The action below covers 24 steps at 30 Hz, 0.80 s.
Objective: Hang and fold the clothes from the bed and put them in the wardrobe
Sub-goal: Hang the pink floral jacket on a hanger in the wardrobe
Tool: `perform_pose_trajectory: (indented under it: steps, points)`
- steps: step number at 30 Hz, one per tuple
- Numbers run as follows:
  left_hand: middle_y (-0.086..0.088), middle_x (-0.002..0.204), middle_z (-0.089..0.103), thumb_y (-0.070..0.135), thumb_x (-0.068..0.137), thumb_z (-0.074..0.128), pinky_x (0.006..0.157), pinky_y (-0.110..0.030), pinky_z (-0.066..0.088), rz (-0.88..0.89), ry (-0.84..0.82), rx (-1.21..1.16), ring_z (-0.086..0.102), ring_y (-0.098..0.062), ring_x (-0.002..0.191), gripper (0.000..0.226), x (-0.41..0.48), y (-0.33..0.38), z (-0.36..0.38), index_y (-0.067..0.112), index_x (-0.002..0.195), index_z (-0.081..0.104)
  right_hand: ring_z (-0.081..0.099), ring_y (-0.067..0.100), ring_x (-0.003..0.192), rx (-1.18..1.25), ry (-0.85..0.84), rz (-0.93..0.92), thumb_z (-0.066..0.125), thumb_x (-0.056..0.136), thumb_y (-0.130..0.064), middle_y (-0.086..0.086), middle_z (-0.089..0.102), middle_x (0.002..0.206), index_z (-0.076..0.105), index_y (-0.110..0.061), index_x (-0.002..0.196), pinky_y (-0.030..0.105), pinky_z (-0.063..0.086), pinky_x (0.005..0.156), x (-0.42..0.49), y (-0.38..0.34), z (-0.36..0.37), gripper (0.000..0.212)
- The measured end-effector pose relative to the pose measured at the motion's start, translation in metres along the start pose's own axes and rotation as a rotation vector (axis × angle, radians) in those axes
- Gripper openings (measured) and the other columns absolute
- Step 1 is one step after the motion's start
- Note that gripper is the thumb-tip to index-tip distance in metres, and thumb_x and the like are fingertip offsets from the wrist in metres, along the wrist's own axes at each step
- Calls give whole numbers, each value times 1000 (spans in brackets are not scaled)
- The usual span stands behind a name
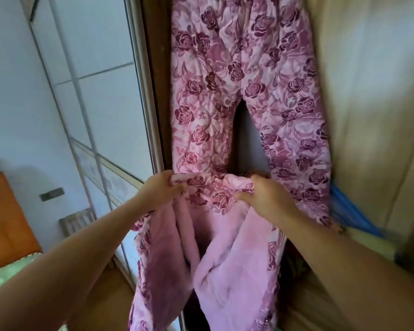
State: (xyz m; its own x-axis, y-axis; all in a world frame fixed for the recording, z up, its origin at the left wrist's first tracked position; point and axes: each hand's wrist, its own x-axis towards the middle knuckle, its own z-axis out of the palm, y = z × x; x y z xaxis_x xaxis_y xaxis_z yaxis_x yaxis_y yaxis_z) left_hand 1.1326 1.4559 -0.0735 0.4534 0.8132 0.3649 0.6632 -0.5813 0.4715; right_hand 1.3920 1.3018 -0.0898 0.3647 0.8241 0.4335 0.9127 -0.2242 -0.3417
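Trousers [244, 91], pink quilted cloth with a dark rose print, hang full length inside the wardrobe [368, 91], just right of its sliding door [93, 68]. Second garment [215, 247], same print with plain pink fleece lining, is held up against the lower trouser legs, drooping below both hands. Left hand [160, 187]: fingers curled over the garment's top edge, gripping. Right hand [268, 197]: thumb and fingers pinching bunched cloth. Blue item [351, 206] at wardrobe's lower right, partly behind a trouser leg. Green bedding [5, 278] far lower left.
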Motion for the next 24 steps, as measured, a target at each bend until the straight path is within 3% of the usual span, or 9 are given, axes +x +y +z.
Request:
perform_pose_trajectory:
  steps: [5, 10, 14, 20, 24]
  points:
    - [4, 84, 67, 42, 90, 68, 65, -33, 45, 114, -73, -23, 64, -18, 79, 20, 44, 27, 16, 24, 87, 60, 64, 34, 108, -92, 36, 73, 64, 87, -65, 12, 69, 117, 60, -15, 119, 40, 49, 81, 2, 24, -26, 60]
    - [-1, 85, 68, 45, 90, 70, 68, -32, 41, 237, -63, -49, 63, -23, 83, 23, 76, 74, 4, 23, 88, 61, 65, 35, 105, -97, 135, 143, 66, 88, -60, 13, 70, 113, 61, -15, 116, 41, 53, 83, 5, 38, -70, 54]
    - [10, 73, 57, 42, 89, 72, 64, -31, 34, 323, -22, -66, 57, -21, 76, 31, 102, 117, -11, 30, 72, 49, 66, 36, 101, -107, 235, 193, 68, 87, -58, 14, 70, 111, 62, -15, 115, 36, 49, 73, 18, 48, -111, 52]
    - [4, 80, 62, 45, 91, 69, 65, -33, 40, 489, -29, -63, 60, -21, 79, 26, 150, 173, -25, 21, 90, 60, 67, 34, 93, -144, 342, 302, 69, 85, -61, 10, 73, 105, 64, -19, 103, 37, 54, 75, 34, 69, -166, 46]
    - [12, 69, 54, 43, 91, 71, 56, -29, 34, 562, -1, -111, 53, -14, 67, 32, 193, 197, -29, 26, 76, 49, 65, 33, 89, -256, 409, 314, 67, 86, -62, 11, 71, 100, 59, -18, 98, 35, 50, 69, 58, 78, -198, 46]
